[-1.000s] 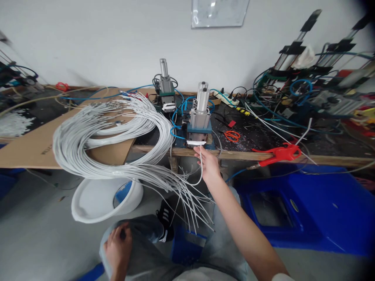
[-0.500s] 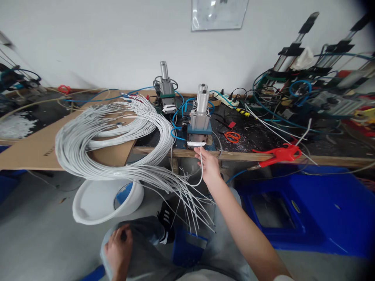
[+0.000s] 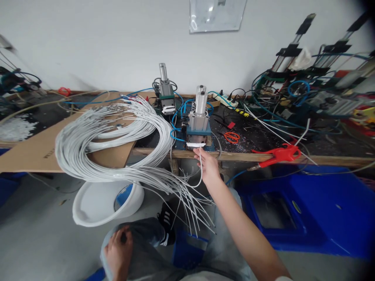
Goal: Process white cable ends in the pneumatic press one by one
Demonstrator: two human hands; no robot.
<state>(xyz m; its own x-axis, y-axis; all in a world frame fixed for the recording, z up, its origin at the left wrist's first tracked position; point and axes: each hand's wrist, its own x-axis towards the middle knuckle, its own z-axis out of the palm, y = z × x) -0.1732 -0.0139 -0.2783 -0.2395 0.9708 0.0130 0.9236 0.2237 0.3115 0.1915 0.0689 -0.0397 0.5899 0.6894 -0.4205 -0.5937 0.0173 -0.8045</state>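
My right hand pinches one white cable near its end, at the front of a small pneumatic press with a blue plate. The cable's tip meets the white strip on the press's front; its exact end is hidden. From my fingers the cable bends down and left toward a large looped bundle of white cables, whose loose ends hang past the bench edge. My left hand rests on my knee with its fingers curled; a dark spot shows between them, and I cannot make out whether it is an object.
A second press stands behind. Cardboard lies under the bundle, and a white bucket is below. To the right are orange-handled scissors, a red air gun and a blue plastic stool.
The view has shifted very slightly. Both hands and the cable keep the same places relative to the press and my knee.
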